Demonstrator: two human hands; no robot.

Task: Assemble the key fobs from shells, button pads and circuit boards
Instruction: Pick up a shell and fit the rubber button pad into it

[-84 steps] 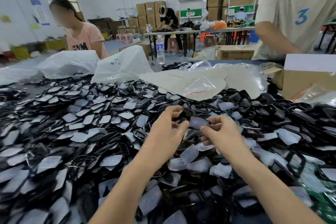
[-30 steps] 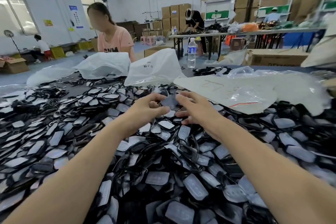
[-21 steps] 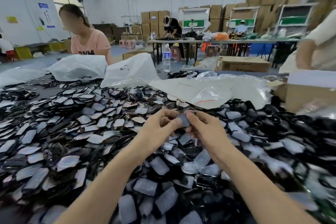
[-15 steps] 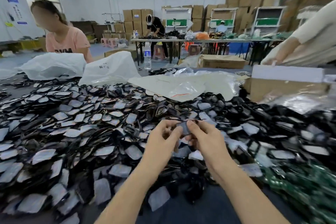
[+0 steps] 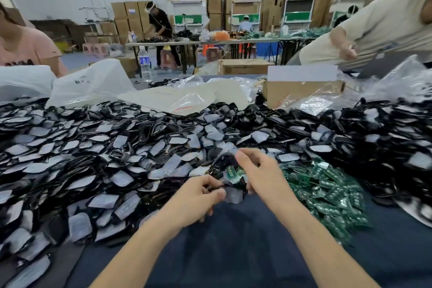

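Both hands meet at the near edge of a large pile of black key fob shells (image 5: 131, 147), many with a grey film on them. My left hand (image 5: 198, 196) pinches the lower end of one black shell (image 5: 224, 160), where a grey film (image 5: 233, 195) shows. My right hand (image 5: 259, 170) grips the same shell from the right, thumb at its top. A green circuit board (image 5: 233, 172) sits in the shell between my hands. A heap of green circuit boards (image 5: 327, 189) lies just right of my right hand.
Dark blue table cover (image 5: 233, 241) lies bare near me. Behind the pile are white plastic bags (image 5: 93, 84), a cardboard box (image 5: 301, 92) and a water bottle (image 5: 145, 63). One person in pink (image 5: 28, 51) sits far left, another in cream (image 5: 378, 28) leans in far right.
My hands came down from above the pile to its near edge. They held a grey-filmed shell before; now a green board shows in it. The view swung right and down.
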